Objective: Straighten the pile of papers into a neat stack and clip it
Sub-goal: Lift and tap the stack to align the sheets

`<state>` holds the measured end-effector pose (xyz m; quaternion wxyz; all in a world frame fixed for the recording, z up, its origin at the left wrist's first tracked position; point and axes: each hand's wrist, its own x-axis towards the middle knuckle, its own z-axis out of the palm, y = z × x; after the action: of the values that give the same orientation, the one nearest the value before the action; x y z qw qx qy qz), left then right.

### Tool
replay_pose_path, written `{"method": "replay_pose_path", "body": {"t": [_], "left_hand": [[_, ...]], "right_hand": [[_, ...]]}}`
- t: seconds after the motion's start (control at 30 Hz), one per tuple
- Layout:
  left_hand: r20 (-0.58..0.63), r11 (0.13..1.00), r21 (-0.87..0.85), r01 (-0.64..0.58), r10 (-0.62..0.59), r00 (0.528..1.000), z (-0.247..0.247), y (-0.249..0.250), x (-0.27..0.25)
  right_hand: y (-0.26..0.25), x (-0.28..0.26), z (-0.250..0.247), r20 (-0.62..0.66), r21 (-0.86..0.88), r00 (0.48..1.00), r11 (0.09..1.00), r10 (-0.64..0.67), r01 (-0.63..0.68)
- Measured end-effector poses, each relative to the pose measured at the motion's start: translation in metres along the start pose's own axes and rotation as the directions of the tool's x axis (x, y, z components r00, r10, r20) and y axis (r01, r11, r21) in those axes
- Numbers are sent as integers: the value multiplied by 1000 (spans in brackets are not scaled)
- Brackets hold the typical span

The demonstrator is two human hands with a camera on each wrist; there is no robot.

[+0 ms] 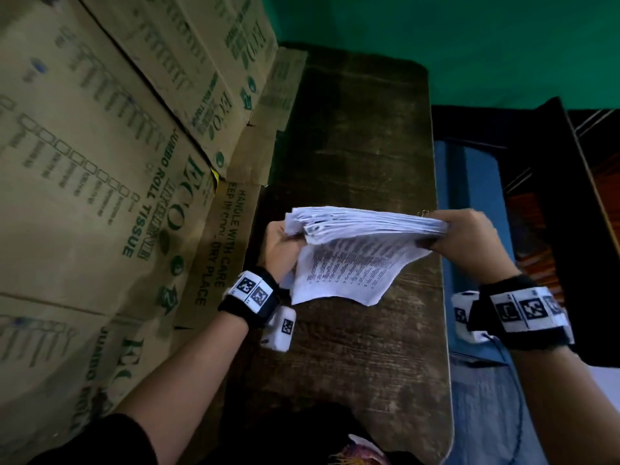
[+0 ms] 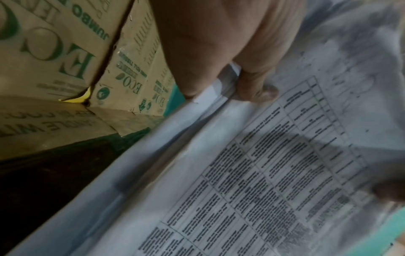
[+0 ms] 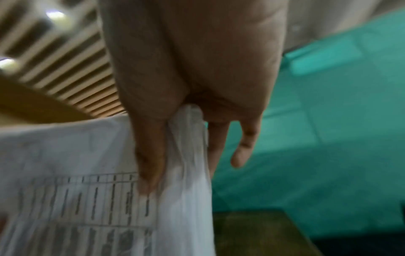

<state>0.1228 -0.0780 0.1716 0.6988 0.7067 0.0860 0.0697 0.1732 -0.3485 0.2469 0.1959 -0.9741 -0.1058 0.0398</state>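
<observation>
**Paper pile pinched at both ends**

Left hand (image 1: pixel 281 243) gripping the pile of papers (image 1: pixel 362 226) at centre-left of the head view; right hand (image 1: pixel 464 236) clamped on its other end at centre-right. Held above the dark wooden table (image 1: pixel 362 129), sheets fanned, lowest page drooping toward frame bottom.

Table (image 1: pixel 355 146): dark, worn wooden top with rounded far corners, running lengthwise away from the viewer, below and beyond the fingers. Surface shows grain and scuffing. Cardboard flap (image 1: pixel 231 243), printed "HANDLE WITH CARE", appears to rest along the table's edge on the thumb side of the left hand (image 1: pixel 281 243), though contact cannot be confirmed. Far end stands against a green wall (image 1: pixel 469 45).
</observation>
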Motion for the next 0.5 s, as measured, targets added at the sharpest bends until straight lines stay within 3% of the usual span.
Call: {"method": "replay_pose_path", "body": {"t": [0.03,0.1,0.17,0.23,0.27,0.3,0.4,0.5], "left_hand": [[-47,1000,3,-13,14,999,-2,-1,1],[-149,998,-45,-43,36,988,-2,7,2],[-190,993,-54,-105,93,977,-4,16,1],[-186,985,-82,-153,136,973,-3,17,-4],[-201,986,-80,-144,126,971,-1,10,-6],[-219,990,-75,-119,100,970,3,2,-8],[-239,999,-2,36,-35,970,5,-28,-13],[-178,998,66,3,9,984,-9,-37,-8]], "right_hand": [[5,0,3,-59,245,998,969,-24,37],[2,-7,7,-201,619,977,765,-64,178],[-6,-13,13,-323,800,946,525,-29,289],[-8,-17,25,-323,909,946,290,37,299],[-6,-18,34,-284,938,957,226,61,264],[-5,-19,44,-239,949,969,229,66,218],[-4,-26,75,-157,895,984,433,85,106],[8,-28,78,-150,908,983,408,104,96]]}}
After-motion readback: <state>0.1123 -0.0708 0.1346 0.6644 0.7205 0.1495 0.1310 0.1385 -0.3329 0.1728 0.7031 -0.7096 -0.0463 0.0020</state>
